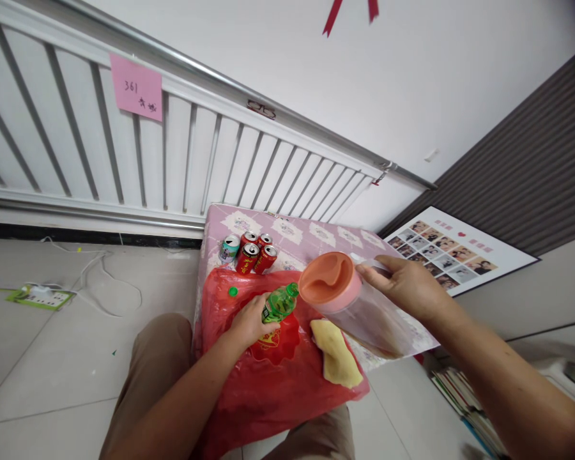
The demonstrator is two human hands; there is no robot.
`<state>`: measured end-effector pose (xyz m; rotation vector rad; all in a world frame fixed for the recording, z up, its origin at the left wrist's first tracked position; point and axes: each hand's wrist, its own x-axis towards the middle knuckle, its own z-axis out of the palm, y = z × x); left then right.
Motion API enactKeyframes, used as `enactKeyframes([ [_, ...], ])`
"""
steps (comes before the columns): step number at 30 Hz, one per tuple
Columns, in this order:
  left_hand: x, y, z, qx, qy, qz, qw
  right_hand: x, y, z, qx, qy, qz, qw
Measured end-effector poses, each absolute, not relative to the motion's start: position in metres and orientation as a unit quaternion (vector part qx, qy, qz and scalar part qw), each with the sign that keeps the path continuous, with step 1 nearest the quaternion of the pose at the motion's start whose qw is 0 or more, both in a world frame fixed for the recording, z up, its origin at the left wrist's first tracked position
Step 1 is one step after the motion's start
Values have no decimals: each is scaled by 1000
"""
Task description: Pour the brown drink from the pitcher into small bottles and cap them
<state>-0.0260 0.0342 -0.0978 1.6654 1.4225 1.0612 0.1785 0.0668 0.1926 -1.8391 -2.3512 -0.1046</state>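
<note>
My left hand (250,322) is wrapped round a green plastic bottle (280,303), tilted with its open mouth up to the right, above a red scalloped tray (287,348). My right hand (405,281) grips the handle of a clear pitcher (371,322) with a pink-orange lid (328,281). The pitcher leans left, its lid close beside the bottle's mouth, and brown liquid lies along its lower side. Left of the bottle, a green cap (232,291) rests on the red plastic sheet (230,409). A yellow cloth (338,358) lies right of the tray.
Several opened cans, red ones (267,257) and a teal one (229,248), stand at the back of the cloth-covered table (311,236). Behind is a white radiator (182,147). A power strip (41,296) with cables lies on the floor at left; books (460,396) are at lower right.
</note>
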Motion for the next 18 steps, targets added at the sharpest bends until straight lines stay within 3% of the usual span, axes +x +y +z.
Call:
enactKeyframes([
  [18, -26, 35, -98, 638, 554, 405, 348, 182, 68, 191, -614, -785, -31, 77],
])
